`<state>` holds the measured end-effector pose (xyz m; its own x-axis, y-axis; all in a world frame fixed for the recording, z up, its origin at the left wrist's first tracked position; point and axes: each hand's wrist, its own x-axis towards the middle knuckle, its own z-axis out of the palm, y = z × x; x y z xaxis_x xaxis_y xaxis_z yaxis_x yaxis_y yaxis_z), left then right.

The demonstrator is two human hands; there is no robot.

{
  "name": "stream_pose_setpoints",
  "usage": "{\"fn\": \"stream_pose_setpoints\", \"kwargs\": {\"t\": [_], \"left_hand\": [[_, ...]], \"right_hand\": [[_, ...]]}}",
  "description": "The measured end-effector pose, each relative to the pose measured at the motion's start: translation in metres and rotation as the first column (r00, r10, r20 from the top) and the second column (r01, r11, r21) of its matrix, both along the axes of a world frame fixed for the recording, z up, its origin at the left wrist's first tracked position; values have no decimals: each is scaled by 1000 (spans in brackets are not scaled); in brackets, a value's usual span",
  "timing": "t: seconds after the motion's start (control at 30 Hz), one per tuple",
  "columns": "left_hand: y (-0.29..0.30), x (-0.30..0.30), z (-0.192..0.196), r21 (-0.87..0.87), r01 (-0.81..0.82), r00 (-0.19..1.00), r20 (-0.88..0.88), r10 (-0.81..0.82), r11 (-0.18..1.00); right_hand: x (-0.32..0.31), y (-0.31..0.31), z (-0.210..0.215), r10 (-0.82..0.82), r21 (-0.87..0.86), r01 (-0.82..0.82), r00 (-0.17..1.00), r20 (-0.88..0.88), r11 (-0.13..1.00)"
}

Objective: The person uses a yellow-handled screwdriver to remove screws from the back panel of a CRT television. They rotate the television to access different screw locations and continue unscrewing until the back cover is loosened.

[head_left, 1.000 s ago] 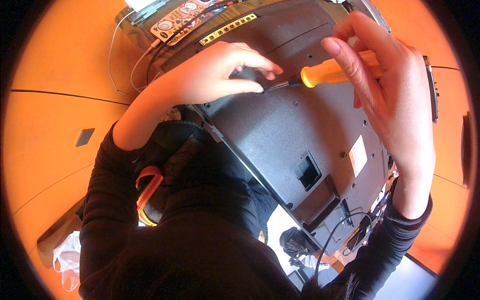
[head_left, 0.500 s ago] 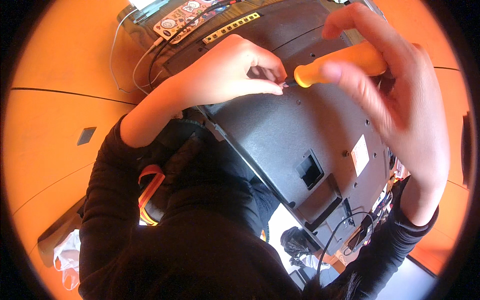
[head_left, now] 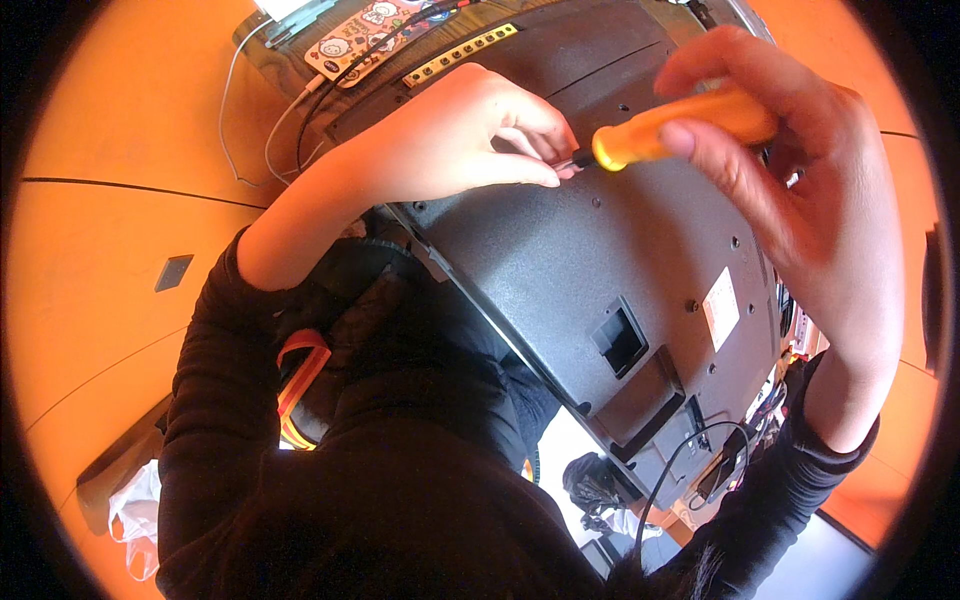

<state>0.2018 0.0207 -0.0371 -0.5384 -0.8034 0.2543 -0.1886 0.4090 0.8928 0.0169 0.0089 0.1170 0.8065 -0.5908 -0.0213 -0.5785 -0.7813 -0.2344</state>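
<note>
A screwdriver (head_left: 690, 125) with a yellow-orange handle and a short dark shaft lies across the air above the black back panel (head_left: 530, 260) of what looks like a flat screen. Around its handle, my right hand (head_left: 820, 170) is closed, thumb in front and fingers curled over the far side. At the shaft's end, my left hand (head_left: 480, 135) pinches with thumb and fingers; whether a small screw is also between them is hidden. Screw holes, a square recess (head_left: 620, 340) and a white label (head_left: 720, 308) mark the panel.
Beyond the panel lie a yellow strip with a row of dark holes (head_left: 460, 55) and a patterned pink case (head_left: 365, 40), with cables beside it. A black cable (head_left: 690, 440) loops over the panel's lower right. A white plastic bag (head_left: 135, 510) sits at lower left.
My right hand has shifted slightly to the right, its thumb settling against the handle and its index finger coming closer to it. My left hand has hardly moved.
</note>
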Motion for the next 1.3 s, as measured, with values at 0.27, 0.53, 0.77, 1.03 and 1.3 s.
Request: {"fn": "stream_pose_setpoints", "kwargs": {"t": [0.27, 0.53, 0.77, 1.03, 1.3], "left_hand": [[-2, -2, 0, 31, -10, 996, -86, 13, 999], [-3, -4, -1, -27, -67, 998, -16, 66, 997], [-2, -6, -2, -163, -44, 999, -34, 39, 986], [-9, 7, -6, -73, -28, 1000, -11, 27, 997], [-8, 6, -13, 68, -107, 994, -9, 108, 992]], "right_hand": [[3, -1, 2, 9, -10, -9, 1000, -8, 1000], [1, 2, 1, -50, 12, 50, 998, 25, 999], [-8, 5, -3, -186, 140, 180, 982, 32, 974], [-26, -6, 2, -30, 116, 5, 976, 216, 993], [-43, -14, 7, -160, 137, 135, 969, 190, 981]]}}
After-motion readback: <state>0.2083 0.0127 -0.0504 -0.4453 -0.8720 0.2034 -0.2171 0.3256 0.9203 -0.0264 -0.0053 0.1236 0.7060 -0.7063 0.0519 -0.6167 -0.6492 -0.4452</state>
